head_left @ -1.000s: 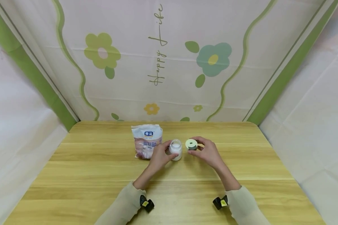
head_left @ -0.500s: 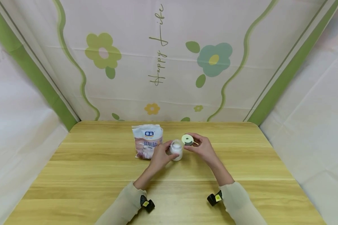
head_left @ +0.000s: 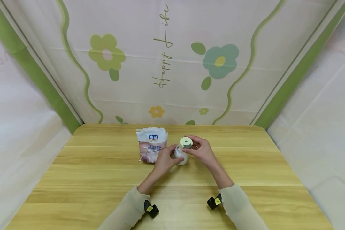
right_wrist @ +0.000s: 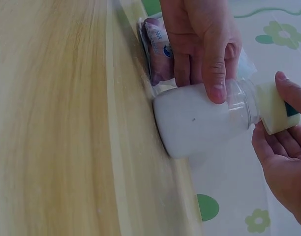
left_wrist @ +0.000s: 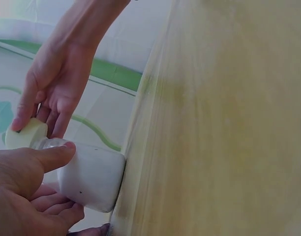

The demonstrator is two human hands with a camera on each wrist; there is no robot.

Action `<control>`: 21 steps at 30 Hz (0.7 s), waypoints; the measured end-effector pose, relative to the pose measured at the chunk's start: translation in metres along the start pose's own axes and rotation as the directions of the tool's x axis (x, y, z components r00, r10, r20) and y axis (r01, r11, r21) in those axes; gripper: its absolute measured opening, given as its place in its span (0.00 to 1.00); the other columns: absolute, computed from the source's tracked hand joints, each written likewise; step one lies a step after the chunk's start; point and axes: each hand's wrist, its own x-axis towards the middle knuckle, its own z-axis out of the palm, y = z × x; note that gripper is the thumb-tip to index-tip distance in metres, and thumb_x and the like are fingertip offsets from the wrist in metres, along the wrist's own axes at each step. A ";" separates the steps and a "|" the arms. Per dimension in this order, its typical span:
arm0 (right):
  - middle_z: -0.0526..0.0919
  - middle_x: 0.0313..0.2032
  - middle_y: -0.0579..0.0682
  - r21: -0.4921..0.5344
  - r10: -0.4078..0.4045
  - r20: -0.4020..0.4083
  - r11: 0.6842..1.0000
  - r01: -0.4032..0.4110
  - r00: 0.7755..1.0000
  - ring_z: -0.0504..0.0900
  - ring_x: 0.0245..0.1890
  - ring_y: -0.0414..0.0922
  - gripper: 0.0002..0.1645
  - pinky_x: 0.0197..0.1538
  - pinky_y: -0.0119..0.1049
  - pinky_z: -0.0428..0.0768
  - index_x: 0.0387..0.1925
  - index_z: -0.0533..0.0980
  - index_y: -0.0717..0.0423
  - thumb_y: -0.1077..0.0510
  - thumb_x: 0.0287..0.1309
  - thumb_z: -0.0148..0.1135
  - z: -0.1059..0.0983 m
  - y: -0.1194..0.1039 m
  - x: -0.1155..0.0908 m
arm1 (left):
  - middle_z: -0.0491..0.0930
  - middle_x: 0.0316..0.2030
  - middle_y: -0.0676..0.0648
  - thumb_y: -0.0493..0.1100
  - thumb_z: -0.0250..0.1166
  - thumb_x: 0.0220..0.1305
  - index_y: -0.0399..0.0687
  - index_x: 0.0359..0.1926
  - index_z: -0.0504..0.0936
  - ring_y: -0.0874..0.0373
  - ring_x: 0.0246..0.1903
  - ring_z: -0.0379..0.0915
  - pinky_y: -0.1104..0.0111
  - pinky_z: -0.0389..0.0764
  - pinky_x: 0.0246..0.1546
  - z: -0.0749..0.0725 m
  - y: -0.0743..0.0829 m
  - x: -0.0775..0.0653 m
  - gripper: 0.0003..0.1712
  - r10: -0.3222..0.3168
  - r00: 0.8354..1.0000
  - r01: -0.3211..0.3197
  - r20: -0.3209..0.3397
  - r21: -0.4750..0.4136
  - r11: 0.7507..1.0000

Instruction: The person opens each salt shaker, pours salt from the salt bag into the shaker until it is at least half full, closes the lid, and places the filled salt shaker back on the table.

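Note:
A clear glass jar [head_left: 182, 159] filled with white, salt-like contents stands on the table. My left hand [head_left: 164, 160] grips its side, thumb in front and fingers behind. In the right wrist view the contents reach to below the jar's shoulder [right_wrist: 236, 105]. My right hand [head_left: 202, 150] pinches the pale yellow lid [head_left: 186, 142], which has a dark patch on it, at the jar's mouth. The lid looks slightly tilted, its edge at or against the rim; whether it is seated I cannot tell. Fingers partly cover both jar and lid.
A white and pink printed salt bag [head_left: 149, 146] stands just left of the jar, behind my left hand. The wooden table [head_left: 103, 188] ends at a floral fabric wall [head_left: 172, 95], with fabric on both sides too. Each wrist carries a small black camera.
My right hand has moved left with the lid, from beside the jar to over its mouth. The left hand stays on the jar, and the bag has not moved.

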 end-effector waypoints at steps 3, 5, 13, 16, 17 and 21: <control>0.80 0.59 0.61 -0.012 0.005 0.005 1.000 -0.005 1.000 0.81 0.55 0.46 0.35 0.55 0.28 0.82 0.63 0.74 0.62 0.64 0.52 0.75 0.003 0.000 0.001 | 0.86 0.48 0.40 0.41 0.77 0.53 0.35 0.57 0.81 0.54 0.43 0.82 0.60 0.85 0.44 0.000 -0.001 0.000 0.30 0.014 1.000 -0.014 -0.005 0.002 1.000; 0.80 0.59 0.61 -0.021 0.005 0.009 1.000 -0.005 1.000 0.81 0.55 0.47 0.35 0.54 0.27 0.82 0.63 0.74 0.62 0.63 0.52 0.75 0.005 0.000 0.002 | 0.87 0.47 0.41 0.41 0.77 0.53 0.35 0.56 0.81 0.57 0.41 0.80 0.62 0.85 0.41 0.000 -0.002 0.000 0.30 0.021 1.000 -0.021 -0.006 0.014 1.000; 0.80 0.60 0.61 -0.042 -0.015 0.052 0.999 0.018 0.999 0.81 0.56 0.51 0.35 0.52 0.26 0.81 0.63 0.74 0.62 0.62 0.54 0.74 0.008 0.004 0.005 | 0.87 0.39 0.45 0.42 0.77 0.53 0.38 0.53 0.83 0.60 0.32 0.72 0.76 0.72 0.30 -0.001 -0.002 0.001 0.26 0.011 1.000 -0.012 0.007 0.020 1.000; 0.79 0.60 0.61 -0.043 -0.017 0.061 0.999 0.019 0.998 0.81 0.58 0.53 0.34 0.54 0.26 0.80 0.63 0.74 0.63 0.62 0.54 0.73 0.009 0.005 0.005 | 0.85 0.36 0.46 0.42 0.77 0.53 0.39 0.51 0.83 0.59 0.30 0.70 0.76 0.68 0.29 -0.002 -0.002 0.001 0.24 0.009 1.000 -0.009 0.014 0.011 1.000; 0.80 0.60 0.61 -0.047 -0.015 0.061 0.999 0.018 0.998 0.80 0.58 0.53 0.34 0.54 0.27 0.81 0.63 0.74 0.62 0.62 0.54 0.73 0.009 0.005 0.005 | 0.85 0.36 0.46 0.42 0.77 0.53 0.39 0.51 0.83 0.59 0.30 0.69 0.76 0.68 0.28 -0.002 -0.002 0.001 0.24 0.007 1.000 -0.007 0.015 0.010 1.000; 0.80 0.60 0.61 -0.072 -0.018 0.066 0.997 0.022 0.998 0.81 0.58 0.53 0.34 0.56 0.30 0.81 0.63 0.74 0.62 0.62 0.55 0.73 0.009 0.006 0.004 | 0.87 0.39 0.45 0.42 0.77 0.53 0.38 0.52 0.83 0.60 0.31 0.71 0.76 0.71 0.31 -0.002 -0.001 0.001 0.26 0.001 1.000 -0.001 0.013 0.012 1.000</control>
